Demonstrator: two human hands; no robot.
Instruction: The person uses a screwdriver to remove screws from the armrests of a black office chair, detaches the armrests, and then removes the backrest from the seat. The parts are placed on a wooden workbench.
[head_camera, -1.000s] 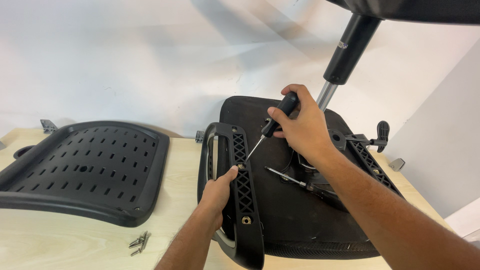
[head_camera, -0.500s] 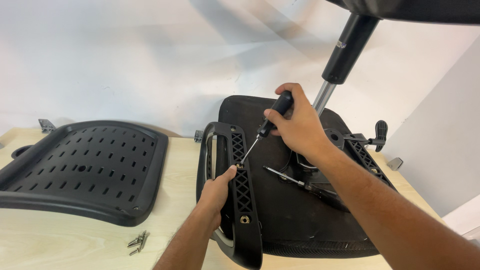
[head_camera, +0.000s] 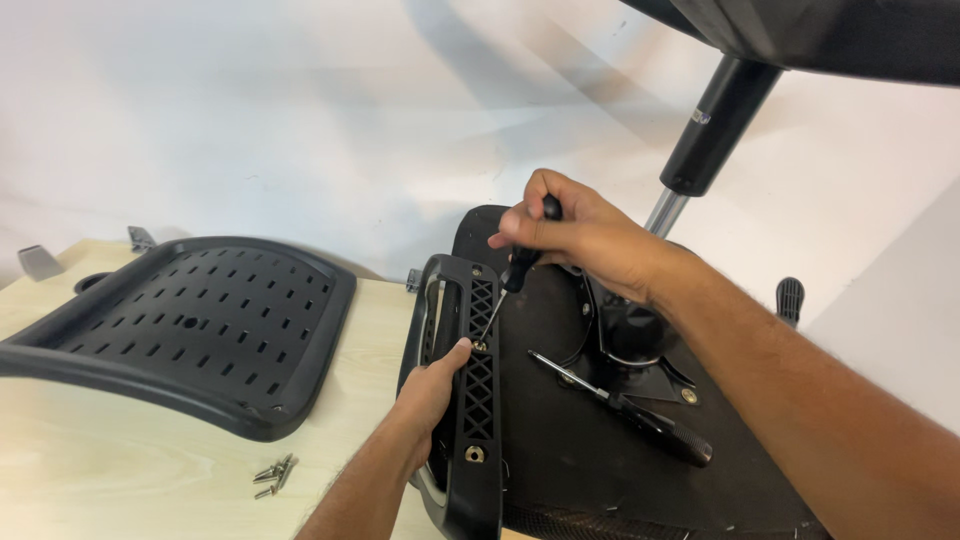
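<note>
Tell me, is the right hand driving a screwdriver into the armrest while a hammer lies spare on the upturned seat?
Not quite. The spare tool on the upturned seat is a second screwdriver, not a hammer, as the head view shows. The right hand does drive a screwdriver into the armrest.

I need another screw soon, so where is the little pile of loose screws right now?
In the head view, the loose screws lie on the light wooden table, lower left, just below the perforated black chair back and left of the left hand.

Both forearms are bare to the frame edge, with no sleeves showing. The left hand (head_camera: 432, 392) and right hand (head_camera: 585, 240) wear no gloves, rings or watch.
</note>
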